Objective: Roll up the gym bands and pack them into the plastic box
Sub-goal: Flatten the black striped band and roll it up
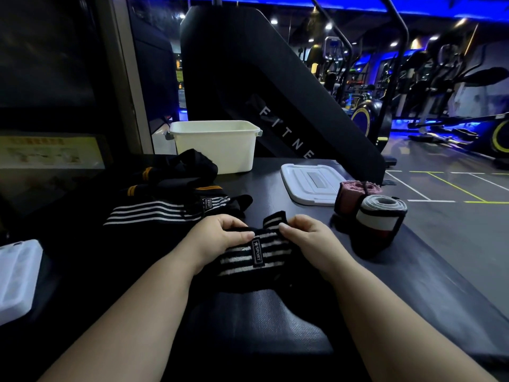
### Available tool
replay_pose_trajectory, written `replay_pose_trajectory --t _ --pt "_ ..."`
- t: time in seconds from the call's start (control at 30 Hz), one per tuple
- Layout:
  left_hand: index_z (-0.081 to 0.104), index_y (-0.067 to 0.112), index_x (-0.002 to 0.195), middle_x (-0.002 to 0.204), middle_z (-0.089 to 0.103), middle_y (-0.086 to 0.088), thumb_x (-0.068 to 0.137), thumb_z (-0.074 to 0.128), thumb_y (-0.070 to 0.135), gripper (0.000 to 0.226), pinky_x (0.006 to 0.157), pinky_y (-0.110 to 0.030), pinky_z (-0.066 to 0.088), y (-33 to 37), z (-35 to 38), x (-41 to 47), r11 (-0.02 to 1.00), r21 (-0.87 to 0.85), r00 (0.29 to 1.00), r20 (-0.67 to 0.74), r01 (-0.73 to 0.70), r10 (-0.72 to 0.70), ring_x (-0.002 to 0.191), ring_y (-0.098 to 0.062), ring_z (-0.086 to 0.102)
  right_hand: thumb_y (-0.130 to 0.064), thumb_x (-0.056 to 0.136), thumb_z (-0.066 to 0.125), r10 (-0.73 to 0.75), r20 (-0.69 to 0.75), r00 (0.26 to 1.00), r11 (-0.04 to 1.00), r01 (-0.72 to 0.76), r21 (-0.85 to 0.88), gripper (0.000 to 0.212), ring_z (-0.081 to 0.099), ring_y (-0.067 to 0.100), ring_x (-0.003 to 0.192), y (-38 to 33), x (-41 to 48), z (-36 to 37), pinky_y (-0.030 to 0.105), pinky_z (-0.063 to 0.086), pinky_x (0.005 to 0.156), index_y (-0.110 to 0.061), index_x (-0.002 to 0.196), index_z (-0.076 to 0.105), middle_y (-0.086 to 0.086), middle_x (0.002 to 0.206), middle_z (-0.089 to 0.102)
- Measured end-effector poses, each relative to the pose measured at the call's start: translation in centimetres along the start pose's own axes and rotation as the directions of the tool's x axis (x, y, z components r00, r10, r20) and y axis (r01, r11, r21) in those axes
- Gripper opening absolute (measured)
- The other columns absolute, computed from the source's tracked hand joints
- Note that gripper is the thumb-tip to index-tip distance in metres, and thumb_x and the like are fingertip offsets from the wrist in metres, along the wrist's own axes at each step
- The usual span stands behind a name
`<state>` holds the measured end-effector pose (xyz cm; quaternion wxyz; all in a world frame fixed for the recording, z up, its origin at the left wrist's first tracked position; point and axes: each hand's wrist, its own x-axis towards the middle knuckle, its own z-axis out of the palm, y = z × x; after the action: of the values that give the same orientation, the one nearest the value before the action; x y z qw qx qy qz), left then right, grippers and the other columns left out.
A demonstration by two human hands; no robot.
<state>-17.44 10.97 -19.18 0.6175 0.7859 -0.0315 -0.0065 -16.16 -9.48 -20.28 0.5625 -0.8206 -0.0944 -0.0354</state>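
Striped band (pixel 256 255) (black, white stripes, SPORT label facing up) held between both hands, near-centre of counter (pixel 261 312). Left hand (pixel 220 232) pinching band's far left edge, fingers curled over, thumb on top beside the label. Right hand (pixel 308 235) pinching far right edge the same way, with a short band end sticking up just beyond its thumb. Near part of band lying flat on counter between the forearms.

Plastic box (pixel 217 144) upright and open at far edge of counter, well beyond the hands, slightly left. Inside not visible. Lid (pixel 311 183) flat on counter right of box, apart from it.

Two rolled bands right of right hand, close to counter's right edge:
- pink roll (pixel 351 195) behind, at lid's near corner; touching or just beside, can't tell
- grey roll (pixel 380 216) with white and red layers in front, against pink roll

Loose heap far-left of left hand, between it and box: one more white-striped band (pixel 165 213), orange-striped black bands (pixel 176 175) behind it, just in front of box. Exact count in heap unclear.

Bare counter strip running from hands to box and lid. Gym floor (pixel 440 216) beyond right edge. One white plastic piece (pixel 16 277) at left edge
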Motion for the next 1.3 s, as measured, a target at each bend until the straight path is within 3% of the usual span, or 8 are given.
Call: replay_pose_trajectory --t 0.23,0.37,0.53,0.63,0.7,0.87,1.1,1.3 --pt "0.069 0.030 0.100 0.107 0.069 0.000 0.080 0.078 0.022 0.024 0.092 -0.033 0.053 -0.6 -0.5 0.5 0.967 0.193 0.979 -0.083 -0.167 0.185 0.100 -0.011 0.065 -0.024 0.093 0.063 -0.047 0.081 0.996 0.996 0.041 0.075 0.011 0.053 0.009 0.070 -0.5 -0.5 -0.4 0.030 0.044 0.072 -0.013 0.091 0.066 -0.008 0.071 0.058" --pt "0.035 0.048 0.137 0.151 0.033 0.015 0.088 0.069 0.010 0.071 0.115 -0.021 0.024 -0.8 -0.5 0.6 0.896 0.255 0.924 0.217 -0.364 0.314 0.139 0.005 0.028 -0.022 0.094 0.062 -0.099 0.228 0.969 0.992 0.078 0.099 0.012 0.063 0.008 0.082 -0.8 -0.9 -0.2 0.030 0.050 0.083 -0.016 0.104 0.065 -0.007 0.085 0.068" --pt "0.047 0.041 0.127 0.127 0.058 0.012 0.093 0.060 0.001 0.054 0.094 -0.009 0.042 -1.1 0.1 0.7 0.936 0.162 0.903 0.357 -0.312 0.239 0.112 0.013 0.054 -0.026 0.065 0.085 -0.086 0.368 0.926 0.996 0.074 0.047 0.056 0.066 0.008 0.100 -0.6 -1.1 -0.8 0.025 0.052 0.090 -0.020 0.115 0.062 -0.002 0.106 0.072" --pt "0.064 0.033 0.108 0.103 0.070 -0.004 0.088 0.069 0.017 0.026 0.089 -0.029 0.054 -1.4 0.2 1.0 0.929 0.240 0.942 0.255 -0.281 0.219 0.096 -0.016 0.067 -0.011 0.067 0.087 -0.085 0.282 0.956 0.988 0.118 -0.102 0.049 0.066 0.001 0.089 -0.7 -1.2 -0.5 0.014 0.049 0.081 -0.024 0.108 0.063 -0.006 0.096 0.072" --pt "0.067 0.026 0.097 0.090 0.070 -0.004 0.085 0.073 0.022 0.013 0.083 -0.035 0.055 -1.6 0.5 1.1 0.916 0.317 0.967 0.151 -0.245 0.206 0.082 -0.014 0.065 -0.018 0.065 0.088 -0.112 0.153 0.982 0.955 0.150 -0.258 0.046 0.064 -0.002 0.083 -0.8 -1.2 -0.2 0.011 0.046 0.077 -0.030 0.101 0.062 -0.012 0.090 0.070" --pt "0.056 0.032 0.070 0.071 0.058 0.009 0.076 0.077 0.040 0.023 0.057 -0.016 0.034 -0.7 1.0 0.4 0.785 0.597 0.950 -0.116 -0.167 0.291 0.065 -0.003 0.052 -0.040 0.059 0.088 -0.134 -0.034 0.990 0.877 0.103 -0.469 0.043 0.060 0.006 0.085 -1.1 -1.4 0.0 0.026 0.048 0.080 -0.037 0.092 0.060 -0.014 0.087 0.065" --pt "0.047 0.029 0.065 0.062 0.055 0.007 0.080 0.067 0.043 0.029 0.062 -0.026 0.033 0.6 1.7 -0.7 0.656 0.737 0.930 -0.107 -0.164 0.352 0.071 -0.015 0.056 -0.045 0.070 0.081 -0.249 -0.164 0.955 0.772 0.094 -0.629 0.060 0.056 0.017 0.104 -1.6 -1.6 0.1 0.031 0.043 0.080 -0.038 0.123 0.054 -0.009 0.100 0.064" --pt "0.059 0.015 0.078 0.064 0.062 0.000 0.096 0.045 0.054 0.045 0.074 -0.035 0.048 0.1 1.9 -0.9 0.685 0.656 0.935 0.092 -0.316 0.342 0.074 -0.020 0.062 -0.032 0.074 0.077 -0.352 -0.324 0.878 0.798 0.101 -0.594 0.021 0.063 0.019 0.085 -1.1 -0.9 -1.2 0.033 0.047 0.071 -0.029 0.090 0.064 -0.009 0.089 0.067"
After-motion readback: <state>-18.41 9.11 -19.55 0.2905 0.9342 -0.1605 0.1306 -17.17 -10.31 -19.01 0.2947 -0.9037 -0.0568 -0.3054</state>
